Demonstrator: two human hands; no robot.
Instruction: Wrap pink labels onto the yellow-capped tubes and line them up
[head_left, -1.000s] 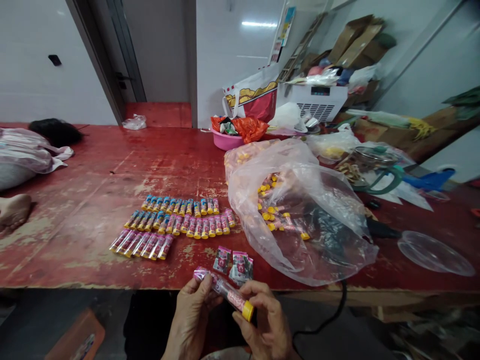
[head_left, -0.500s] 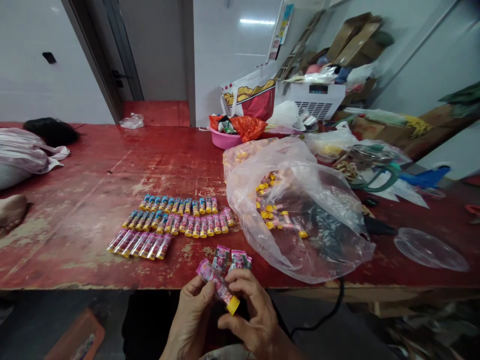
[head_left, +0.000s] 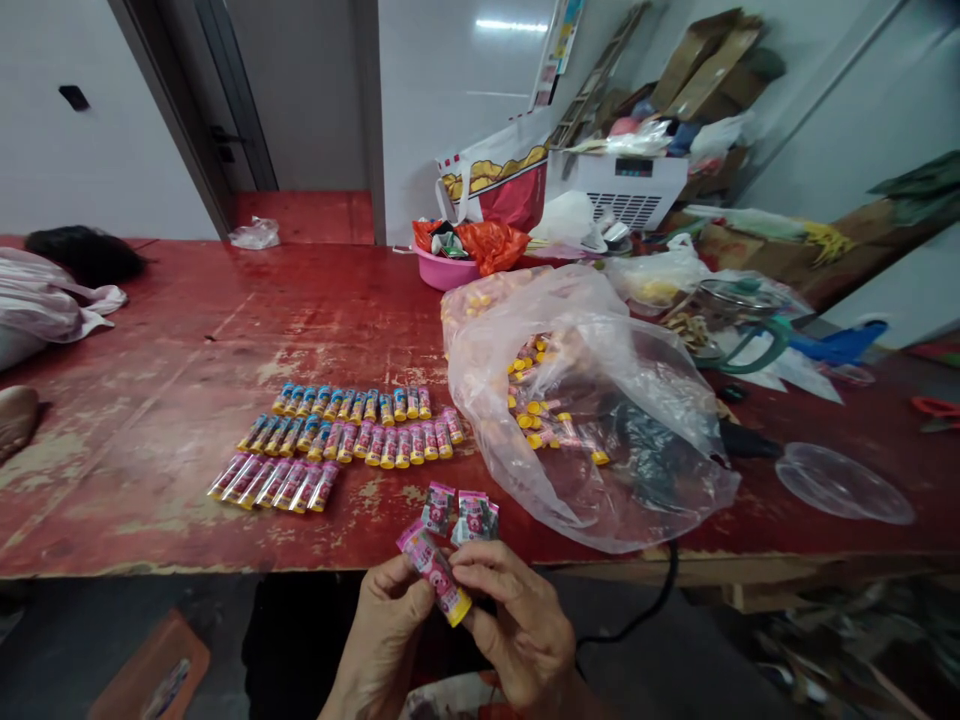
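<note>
Near the table's front edge, both hands are on a small clear tube (head_left: 435,577) with a yellow cap and pink printed film. My left hand (head_left: 382,625) pinches its left side between thumb and fingers, the pink film end pointing up and left. My right hand (head_left: 517,620) grips the right side, its fingertips on the tube and its thumb by the yellow cap. Just beyond lie printed pink-and-grey sachets (head_left: 438,508). Rows of similar tubes (head_left: 405,445), some blue-topped and some pink-topped, lie further left on the red table (head_left: 165,400).
A large clear plastic bag (head_left: 510,480) of yellow-capped tubes lies open at right, a black-handled tool partly inside. Behind stand a pink basin (head_left: 446,272) and a shopping bag (head_left: 499,185). A clear lid (head_left: 844,483) lies right. Another person's foot (head_left: 16,420) is at far left.
My right thumb has closed in against the capped end of the tube, and the tube has turned so its printed face shows more. The whole view has shifted slightly.
</note>
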